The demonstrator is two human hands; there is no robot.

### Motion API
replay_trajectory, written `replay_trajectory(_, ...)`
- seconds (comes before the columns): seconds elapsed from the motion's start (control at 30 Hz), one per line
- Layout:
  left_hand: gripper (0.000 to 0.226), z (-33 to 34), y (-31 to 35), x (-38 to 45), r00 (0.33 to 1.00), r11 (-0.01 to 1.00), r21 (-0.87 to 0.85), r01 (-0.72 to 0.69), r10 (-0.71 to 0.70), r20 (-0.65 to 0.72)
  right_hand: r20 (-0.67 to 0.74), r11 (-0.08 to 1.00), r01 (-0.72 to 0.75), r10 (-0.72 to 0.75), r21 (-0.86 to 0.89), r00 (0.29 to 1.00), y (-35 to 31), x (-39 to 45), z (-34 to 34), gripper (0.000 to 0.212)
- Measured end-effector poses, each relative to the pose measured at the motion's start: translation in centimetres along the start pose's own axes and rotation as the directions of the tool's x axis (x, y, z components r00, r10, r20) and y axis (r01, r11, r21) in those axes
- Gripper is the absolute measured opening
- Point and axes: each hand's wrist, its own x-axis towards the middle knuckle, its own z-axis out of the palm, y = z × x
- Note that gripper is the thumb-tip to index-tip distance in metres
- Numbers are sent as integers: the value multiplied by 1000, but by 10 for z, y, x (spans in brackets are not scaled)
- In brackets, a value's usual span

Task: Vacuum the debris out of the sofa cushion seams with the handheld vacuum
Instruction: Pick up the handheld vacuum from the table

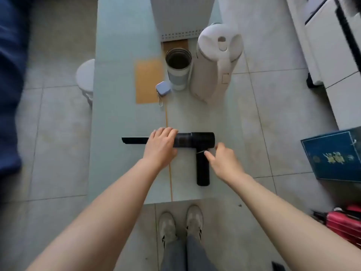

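A black handheld vacuum (202,139) lies on its side on a pale glass-topped table (121,114). Its slim crevice nozzle (134,140) points left and its handle points toward me. My left hand (161,147) lies over the barrel where the nozzle joins, fingers curled over the far side. My right hand (222,159) is beside the top of the handle, thumb and forefinger pinching a thin white cord that hangs there. No sofa cushion seam shows.
Behind the vacuum stand a white kettle (216,61), an open tumbler (178,67) and a small blue box (163,88). A white stool (86,75) stands left of the table. On the floor to the right are a blue carton (336,153) and a red object (347,222). Blurred dark blue fabric (9,85) fills the left edge.
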Motion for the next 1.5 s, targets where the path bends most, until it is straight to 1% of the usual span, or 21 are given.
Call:
replay_trajectory(0.07,68,15,-1,6,995,997,59,55,-60,83,62,995,-100,99,21,993,10,7,16,55)
replay_trajectory(0.17,76,36,-6,14,983,989,112,92,-108,150,133,987,-160,154,34,979,24,17,42,63)
replay_trajectory(0.23,74,46,-10,20,982,989,108,100,-115,151,145,981,-183,172,69,974,28,26,57,65)
replay_trajectory(0.33,68,51,-10,26,989,990,97,106,-115,91,129,967,-215,197,139,972,27,31,70,63)
replay_trajectory(0.5,67,60,-15,35,992,989,118,85,-95,78,88,963,-216,204,162,975,20,38,84,60)
replay_trajectory(0.63,64,63,-16,35,991,985,146,88,-101,86,91,970,-204,193,136,977,21,40,84,55)
replay_trajectory(0.77,61,53,-17,31,988,983,153,98,-114,100,92,970,-192,179,148,979,16,35,75,54)
replay_trajectory(0.83,58,37,-17,23,986,983,124,132,-143,84,94,971,-177,164,161,982,8,28,62,54)
replay_trajectory(0.93,56,8,-10,8,969,971,-6,241,-240,58,58,963,-162,153,213,986,-3,13,38,54)
replay_trajectory(0.97,57,-8,-7,-1,963,962,-50,269,-268,40,44,958,-151,144,243,989,-10,3,26,54)
replay_trajectory(1.07,58,-51,-1,-26,949,934,-199,298,-312,-39,16,940,-110,111,322,994,-26,-24,-6,51)
replay_trajectory(1.17,59,-102,1,-60,926,904,-313,291,-348,-144,1,932,-29,31,362,1000,-48,-57,-41,49)
replay_trajectory(1.27,58,-154,-2,-103,882,878,-396,270,-391,-265,13,920,69,-80,386,997,-79,-98,-77,43)
replay_trajectory(1.33,59,-185,-7,-136,856,853,-445,271,-425,-294,33,902,172,-201,396,979,-101,-126,-98,31)
replay_trajectory(1.4,63,-209,-11,-167,834,819,-506,271,-462,-302,40,867,233,-278,440,960,-120,-151,-113,20)
replay_trajectory(1.5,66,-232,-17,-220,762,763,-588,268,-542,-355,88,826,302,-387,476,918,-149,-191,-128,18)
